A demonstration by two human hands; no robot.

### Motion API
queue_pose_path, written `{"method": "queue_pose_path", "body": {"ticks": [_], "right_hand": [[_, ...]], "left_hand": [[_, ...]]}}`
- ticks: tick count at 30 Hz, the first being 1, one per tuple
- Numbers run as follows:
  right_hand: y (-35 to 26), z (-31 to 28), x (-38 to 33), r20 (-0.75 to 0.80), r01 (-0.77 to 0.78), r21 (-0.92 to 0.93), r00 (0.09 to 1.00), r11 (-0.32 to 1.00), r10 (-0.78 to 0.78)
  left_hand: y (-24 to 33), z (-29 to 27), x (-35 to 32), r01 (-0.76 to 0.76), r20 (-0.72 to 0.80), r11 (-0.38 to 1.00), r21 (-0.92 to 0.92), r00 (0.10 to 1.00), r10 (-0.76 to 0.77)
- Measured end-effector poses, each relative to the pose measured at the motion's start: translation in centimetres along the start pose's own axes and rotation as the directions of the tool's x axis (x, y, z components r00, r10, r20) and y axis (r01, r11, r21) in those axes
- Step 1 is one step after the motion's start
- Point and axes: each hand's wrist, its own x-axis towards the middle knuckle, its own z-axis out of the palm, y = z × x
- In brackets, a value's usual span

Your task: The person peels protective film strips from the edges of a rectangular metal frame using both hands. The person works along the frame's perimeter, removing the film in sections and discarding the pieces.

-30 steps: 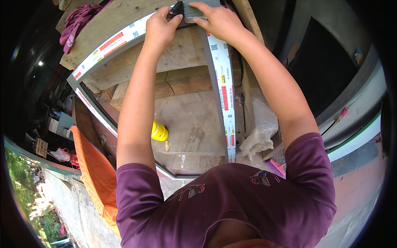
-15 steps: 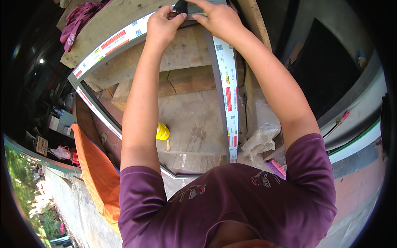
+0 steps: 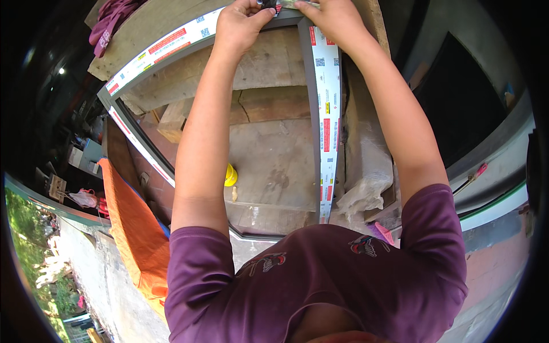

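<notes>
Both hands (image 3: pixel 286 23) higher in view than before, fingers clenched on frame corner (image 3: pixel 291 17).

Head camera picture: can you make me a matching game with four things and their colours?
Things:
1. cloth lying at the left
2. small round object beside the left forearm
3. shirt the person wears
4. frame bar running down from the right hand

Colours:
A. purple
B. grey with a white and red film
C. orange
D. yellow

Pairs: 1-C, 2-D, 3-A, 4-B
</notes>
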Motion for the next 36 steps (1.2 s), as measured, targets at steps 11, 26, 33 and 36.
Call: {"method": "queue_pose_path", "body": {"ticks": [11,26,33,36], "right_hand": [[-2.0,-2.5,-0.3,0.156,-0.146,0.045,0.978,0.988,0.138],[-2.0,-0.3,2.3,0.08,-0.073,-0.107,0.993,0.992,0.081],[-1.1,-1.9,1.7,-0.235,-0.025,0.085,0.971,0.996,0.044],[-2.4,-3.3,-3.6,-0.033,-0.175,0.271,0.981,0.947,0.191]], "left_hand": [[-0.4,0.2,0.0,-0.015,-0.03,0.993,-0.113,0.999,0.012],[1.4,0.5,-0.9,0.038,-0.03,0.99,-0.133,0.999,-0.043],[0.8,0.8,-1.8,-0.085,-0.06,0.985,-0.149,0.995,0.077],[-0.8,2.0,-2.8,-0.422,-0.072,0.87,0.255,0.889,0.453]]}}
